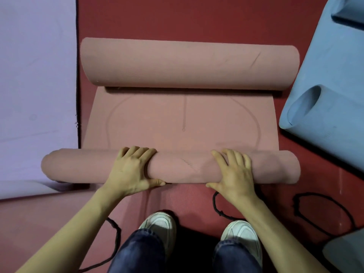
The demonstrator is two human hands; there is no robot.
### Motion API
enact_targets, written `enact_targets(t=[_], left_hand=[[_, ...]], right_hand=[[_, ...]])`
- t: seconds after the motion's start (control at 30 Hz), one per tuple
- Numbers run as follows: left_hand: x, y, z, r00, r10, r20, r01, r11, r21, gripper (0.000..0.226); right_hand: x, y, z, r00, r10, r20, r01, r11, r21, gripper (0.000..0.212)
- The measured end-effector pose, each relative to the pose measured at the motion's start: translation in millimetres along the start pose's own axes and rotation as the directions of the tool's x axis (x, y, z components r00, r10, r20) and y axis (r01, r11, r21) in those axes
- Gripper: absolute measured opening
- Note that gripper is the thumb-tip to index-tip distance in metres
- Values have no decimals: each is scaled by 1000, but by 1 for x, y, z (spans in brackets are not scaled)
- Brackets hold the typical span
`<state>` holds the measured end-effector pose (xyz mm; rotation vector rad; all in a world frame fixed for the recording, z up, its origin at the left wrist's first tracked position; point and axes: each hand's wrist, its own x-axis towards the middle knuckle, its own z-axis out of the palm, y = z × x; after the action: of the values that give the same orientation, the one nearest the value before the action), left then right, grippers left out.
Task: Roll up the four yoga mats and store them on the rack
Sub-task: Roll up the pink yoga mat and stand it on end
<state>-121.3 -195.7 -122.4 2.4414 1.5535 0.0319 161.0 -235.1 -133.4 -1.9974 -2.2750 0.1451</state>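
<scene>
Our knees (137, 251) and white shoes (161, 223) sit at the near edge of the pink yoga mat (183, 123), which puts our weight squarely behind the work. Just ahead, the left hand (131, 170) and right hand (234, 172) wrap over the near roll (181, 168). Fingers curve across its top and thumbs tuck against its near side, clamped on it and spaced either side of the middle so that, we judge, the tube stays tight and tracks straight. A flat stretch of mat lies between this roll and a fatter far roll (189, 64), so this mat is curled at both ends and not yet one bundle. A lavender mat (37, 85) lies flat to our left and a blue mat (325, 107) sits loosely rolled to our right. Dark cord (323, 213) loops on the red floor (177, 18) beside us, probably within reach for tying. We see no rack.
</scene>
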Motion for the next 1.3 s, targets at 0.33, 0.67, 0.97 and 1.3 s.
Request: enact_targets(t=[0.33,0.67,0.97,1.3], left_hand=[[1,7,-10,983,-48,176,58,997,-51,103],[11,-1,-13,995,-34,95,46,991,-124,99],[0,24,19,986,-111,-122,106,993,-53,76],[50,3,-6,987,-140,82,148,984,-101,113]], right_hand=[[-34,-4,-1,995,74,66,-79,994,75,110],[3,1,-6,982,104,158,-115,991,64,107],[37,12,-23,922,17,388,-60,993,98,100],[14,0,12,998,39,48,-40,999,25,108]])
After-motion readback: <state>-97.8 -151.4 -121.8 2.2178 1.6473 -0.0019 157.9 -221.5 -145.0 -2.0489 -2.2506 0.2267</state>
